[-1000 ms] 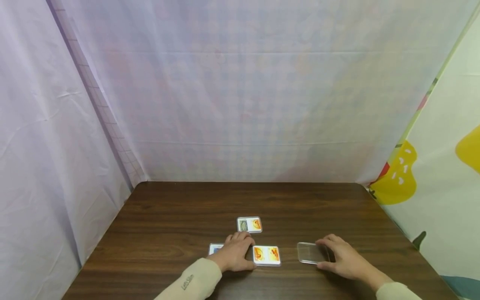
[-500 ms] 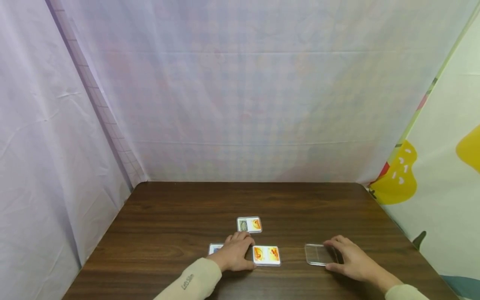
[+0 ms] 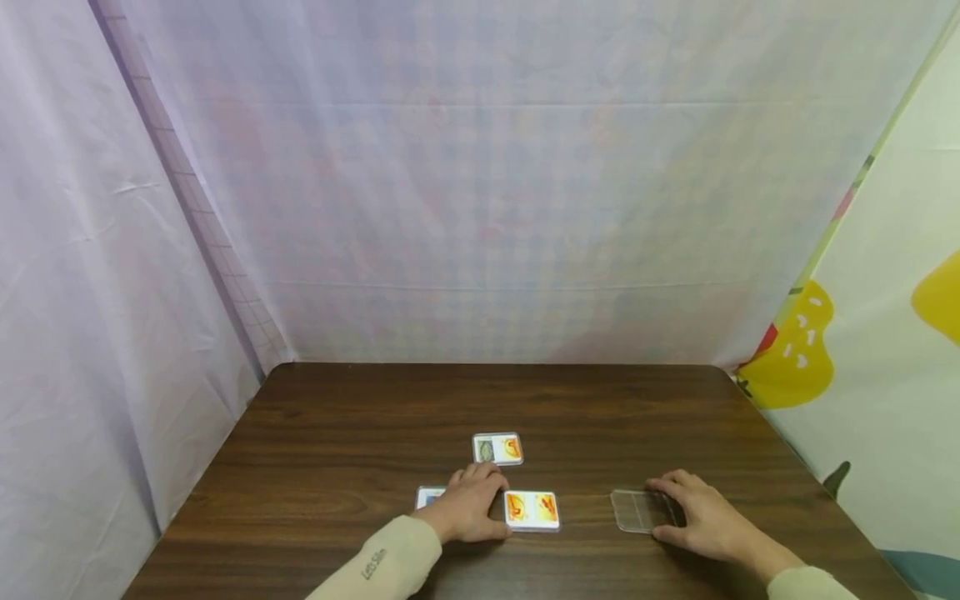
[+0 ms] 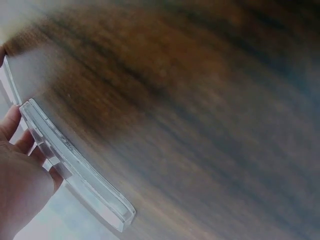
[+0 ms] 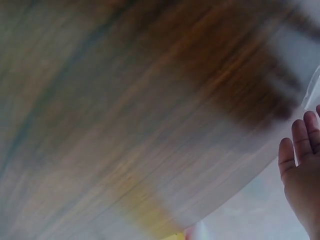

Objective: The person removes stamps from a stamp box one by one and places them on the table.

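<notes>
Low in the head view lies a flat clear-edged case holding a white and orange printed card. Thumb and fingertips of my left hand grip its left end at the two corners. To its right, my right hand pinches a clear plastic lid by the right end, thumb at the near edge and fingers at the far edge. A second case with a blue patch is mostly hidden under the left hand; in the left wrist view a clear case shows in front of the fingers.
Another case with a grey picture and orange print lies further back on the dark wooden table. Pale curtains stand along the table's back and sides.
My right hand has moved a little to the right with the clear lid, and the lid's glare has faded. The left hand and the printed cases stay where they were.
</notes>
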Tool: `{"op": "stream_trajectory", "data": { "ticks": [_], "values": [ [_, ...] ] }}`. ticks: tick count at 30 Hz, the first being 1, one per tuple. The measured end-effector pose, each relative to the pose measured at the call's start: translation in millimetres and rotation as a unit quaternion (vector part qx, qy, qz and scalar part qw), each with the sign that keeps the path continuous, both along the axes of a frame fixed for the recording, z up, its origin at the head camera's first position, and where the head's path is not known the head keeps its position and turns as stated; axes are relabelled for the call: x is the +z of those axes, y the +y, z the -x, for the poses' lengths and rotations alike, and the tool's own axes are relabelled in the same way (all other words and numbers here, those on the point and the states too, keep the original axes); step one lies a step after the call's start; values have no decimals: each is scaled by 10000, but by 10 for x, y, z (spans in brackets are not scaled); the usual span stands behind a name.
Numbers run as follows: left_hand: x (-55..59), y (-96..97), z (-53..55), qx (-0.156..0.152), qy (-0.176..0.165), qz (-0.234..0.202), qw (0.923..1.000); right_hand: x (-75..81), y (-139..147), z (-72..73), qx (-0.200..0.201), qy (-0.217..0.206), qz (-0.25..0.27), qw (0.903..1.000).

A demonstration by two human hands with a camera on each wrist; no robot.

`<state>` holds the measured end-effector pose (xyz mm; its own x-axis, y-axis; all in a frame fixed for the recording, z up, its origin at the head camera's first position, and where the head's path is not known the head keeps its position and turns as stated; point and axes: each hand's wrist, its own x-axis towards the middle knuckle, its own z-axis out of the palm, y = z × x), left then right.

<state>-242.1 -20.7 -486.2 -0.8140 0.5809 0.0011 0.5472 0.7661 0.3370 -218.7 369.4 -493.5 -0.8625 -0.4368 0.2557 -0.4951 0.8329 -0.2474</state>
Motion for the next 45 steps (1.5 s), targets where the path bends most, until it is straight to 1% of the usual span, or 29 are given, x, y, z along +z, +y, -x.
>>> {"op": "stream_trajectory", "data": {
  "ticks": [4, 7, 14, 19, 23, 27, 30, 40, 45],
  "values": [
    [-4, 0, -3, 6, 12, 5, 10000, 23, -51, 19, 9, 211, 74, 9998],
    [-12, 1, 5, 10, 30, 8, 10000, 45, -108, 40, 54, 209, 152, 9997],
    [-14, -1, 11, 25, 25, -3, 10000, 106, -300, 106, 147, 48, 413, 9990],
    [-20, -5, 9, 15, 51, 10, 10000, 125, -477, 156, 86, 91, 630, 9979],
    [-15, -5, 7, 24, 49, -2, 10000, 135, -636, 171, 23, -64, 850, 9964],
    [-7, -2, 6, 26, 36, -17, 10000, 143, -781, 178, -86, -407, 1101, 9930],
    [-6, 0, 6, 10, 40, -15, 10000, 143, -874, 189, -185, -563, 1263, 9902],
    [-30, -3, 19, -23, 71, 20, 10000, 106, -1148, 226, -562, -789, 1598, 9824],
    [-24, 3, 16, -13, 50, 18, 10000, 74, -1263, 204, -764, -889, 1552, 9809]
  ]
}}
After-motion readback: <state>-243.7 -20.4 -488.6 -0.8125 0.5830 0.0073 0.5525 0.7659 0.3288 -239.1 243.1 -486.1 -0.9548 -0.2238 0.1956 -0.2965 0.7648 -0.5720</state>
